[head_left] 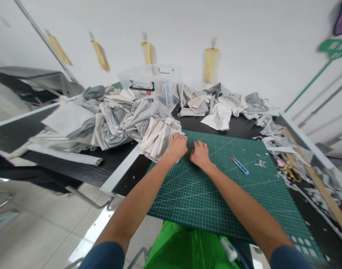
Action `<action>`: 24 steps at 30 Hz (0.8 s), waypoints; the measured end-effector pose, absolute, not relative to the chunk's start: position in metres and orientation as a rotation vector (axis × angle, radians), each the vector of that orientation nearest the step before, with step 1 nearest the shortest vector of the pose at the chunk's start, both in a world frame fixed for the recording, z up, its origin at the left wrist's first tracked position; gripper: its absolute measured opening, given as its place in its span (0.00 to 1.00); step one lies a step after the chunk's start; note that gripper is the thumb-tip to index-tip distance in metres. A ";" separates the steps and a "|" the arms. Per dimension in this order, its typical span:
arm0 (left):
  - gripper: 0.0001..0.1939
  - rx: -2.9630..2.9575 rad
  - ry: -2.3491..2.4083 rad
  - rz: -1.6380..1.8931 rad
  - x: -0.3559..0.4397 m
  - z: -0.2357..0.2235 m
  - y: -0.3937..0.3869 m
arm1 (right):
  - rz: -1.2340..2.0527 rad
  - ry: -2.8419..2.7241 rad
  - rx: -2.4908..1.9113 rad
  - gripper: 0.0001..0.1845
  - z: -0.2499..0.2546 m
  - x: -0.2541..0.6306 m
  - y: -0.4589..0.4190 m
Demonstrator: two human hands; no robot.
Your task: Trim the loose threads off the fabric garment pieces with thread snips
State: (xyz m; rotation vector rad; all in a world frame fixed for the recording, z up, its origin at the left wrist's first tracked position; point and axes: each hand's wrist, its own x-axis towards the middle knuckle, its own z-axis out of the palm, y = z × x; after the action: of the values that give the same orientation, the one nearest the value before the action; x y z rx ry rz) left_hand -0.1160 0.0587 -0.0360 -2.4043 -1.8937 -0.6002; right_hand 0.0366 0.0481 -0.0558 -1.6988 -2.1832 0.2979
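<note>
From the centre of the mat (199, 201), the cloth stack (156, 138) is set at ten o'clock, its right edge covered by the left hand (178, 145); whether cloth is pinched cannot be told. The right hand (199, 153) is rested nearby, fingers curled, its grip unclear. Bare room is left toward six. A cutter (241, 166) is laid between one and two. A black table (243, 127) is backed by a white wall (182, 37) at twelve.

Dark blue sleeves (105, 257) (short ones, both plain) accompany a bright green mesh garment (179, 248) banded down the front.
</note>
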 end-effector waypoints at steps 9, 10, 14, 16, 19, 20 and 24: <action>0.17 -2.475 -1.904 -0.578 -0.038 -0.047 0.105 | 0.280 -1.968 -1.858 0.26 -0.060 0.115 0.106; 0.18 -2.472 -1.905 -0.590 -0.031 -0.048 0.111 | 0.273 -1.939 -1.874 0.28 -0.059 0.124 0.116; 0.22 -2.477 -1.923 -0.658 -0.010 -0.055 0.137 | 0.228 -1.829 -1.923 0.33 -0.054 0.155 0.151; 0.22 -2.490 -1.939 -0.680 -0.002 -0.059 0.150 | 0.228 -1.774 -1.943 0.33 -0.052 0.165 0.169; 0.20 -2.516 -1.958 -0.701 0.005 -0.067 0.166 | 0.311 -1.644 -1.979 0.32 -0.051 0.173 0.194; 0.19 -2.524 -1.964 -0.709 0.007 -0.069 0.170 | 0.356 -1.595 -1.987 0.32 -0.051 0.175 0.203; 0.18 -2.547 -1.996 -0.763 0.006 -0.078 0.182 | 0.492 -1.480 -1.968 0.30 -0.053 0.175 0.230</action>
State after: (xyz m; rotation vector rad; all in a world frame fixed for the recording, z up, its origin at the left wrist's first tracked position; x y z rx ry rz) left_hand 0.0060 0.1819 -0.0776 -2.5472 -1.9963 -0.7627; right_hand 0.1753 0.2302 -0.0533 -1.9684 -1.4803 0.4920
